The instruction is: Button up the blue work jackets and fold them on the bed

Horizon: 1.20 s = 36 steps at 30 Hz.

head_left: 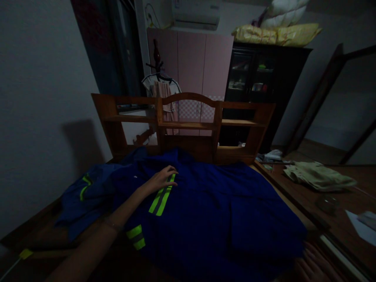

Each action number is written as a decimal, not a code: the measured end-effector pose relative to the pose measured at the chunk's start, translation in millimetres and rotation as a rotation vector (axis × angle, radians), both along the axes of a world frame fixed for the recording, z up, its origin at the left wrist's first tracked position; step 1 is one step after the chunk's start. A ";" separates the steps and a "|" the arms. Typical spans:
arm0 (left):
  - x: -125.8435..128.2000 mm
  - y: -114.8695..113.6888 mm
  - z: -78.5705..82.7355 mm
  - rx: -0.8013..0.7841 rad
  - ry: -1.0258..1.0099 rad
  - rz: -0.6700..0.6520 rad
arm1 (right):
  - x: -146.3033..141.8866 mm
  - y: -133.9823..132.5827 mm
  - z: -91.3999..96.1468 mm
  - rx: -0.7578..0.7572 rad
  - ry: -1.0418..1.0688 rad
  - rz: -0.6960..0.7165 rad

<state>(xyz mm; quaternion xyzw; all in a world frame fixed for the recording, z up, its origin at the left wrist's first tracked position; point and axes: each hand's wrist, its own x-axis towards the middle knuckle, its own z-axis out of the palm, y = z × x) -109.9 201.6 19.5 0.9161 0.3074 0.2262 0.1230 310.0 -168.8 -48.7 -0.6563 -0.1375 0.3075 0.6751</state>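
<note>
A dark blue work garment with yellow-green and grey reflective bands lies spread over the surface in front of me. My left hand is over its left part, at the top end of a reflective band. The thumb and fingers there are apart, with nothing visible between them. At the lower right, my right hand is dim and partly cut off by the frame. Its fingers look stretched out beside the garment's right corner; whether they touch the cloth is hard to see.
Another blue garment with bright strips lies crumpled on the left by the wall. Behind the work garment rises a wooden headboard with shelves. On the right are a folded pale green cloth, a glass jar and white paper.
</note>
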 end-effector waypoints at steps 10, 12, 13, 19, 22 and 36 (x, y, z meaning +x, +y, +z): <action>-25.1 12.8 -43.6 -0.216 -0.117 -0.010 | -94.4 124.9 110.7 0.420 -0.178 0.243; -24.2 12.5 -45.7 -0.209 -0.113 0.001 | -122.7 161.4 132.1 0.505 -0.244 0.381; -23.4 11.9 -46.5 -0.196 -0.112 -0.001 | -137.0 180.9 140.0 0.545 -0.303 0.463; -28.1 13.5 -40.6 -0.044 -0.224 0.142 | -200.3 290.3 111.3 0.491 -0.869 0.745; -40.3 23.4 -33.1 0.041 -0.432 0.368 | -204.8 319.4 62.1 0.322 -0.916 0.744; -39.3 17.7 -20.2 0.052 -0.328 0.430 | -192.1 325.8 29.5 0.272 -1.181 0.818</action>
